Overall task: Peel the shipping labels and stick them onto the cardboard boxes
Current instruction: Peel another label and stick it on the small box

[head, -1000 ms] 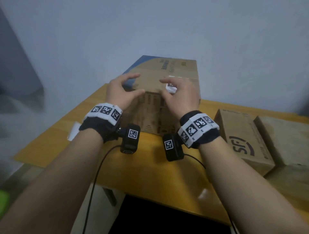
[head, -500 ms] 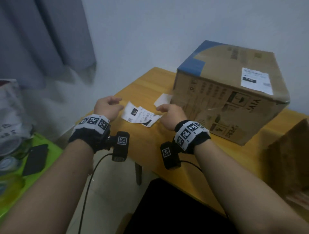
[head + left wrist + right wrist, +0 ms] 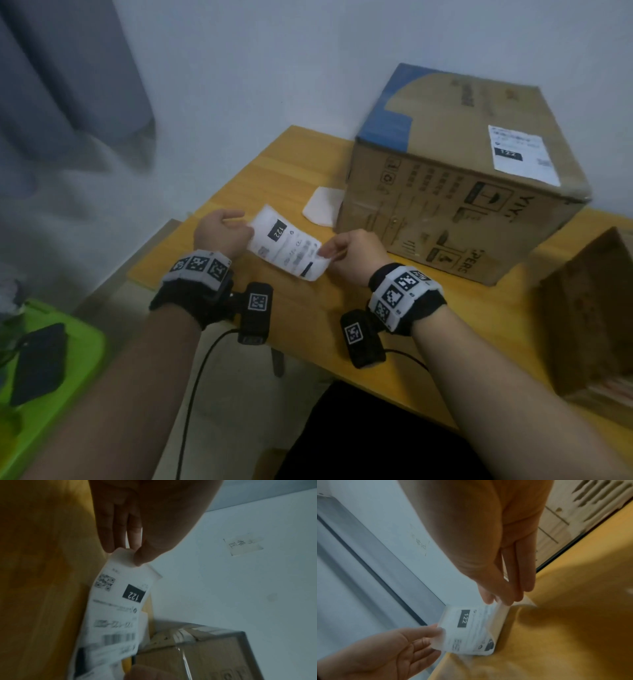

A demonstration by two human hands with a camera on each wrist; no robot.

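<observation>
A white label [image 3: 287,251] with a black "122" patch is held just above the yellow table [image 3: 308,329], between the two hands. Its long side runs from about 10 o'clock to 4 o'clock in the head view, and the "122" end points toward 10 o'clock. The left hand [image 3: 221,233] makes a pinching grip on that end, thumb on top and fingers [image 3: 118,534] below. The right hand [image 3: 352,255] pinches the other end with its fingertips [image 3: 513,588], and that end curls downward. From the right wrist view a layer looks like it is lifting at that end, but it is too blurry to be sure. At 1 o'clock from the label stands a big box [image 3: 455,205] with a blue corner on top. Another label [image 3: 522,154] with "122" is stuck flat on its top. A small white paper [image 3: 322,205] lies on the table, touching the box's left side, near the held label. At 3 o'clock, at the right edge, sits a smaller box [image 3: 592,308]. A green stool [image 3: 78,359] with a black phone [image 3: 39,363] on it is at 8 o'clock, beside the table.
</observation>
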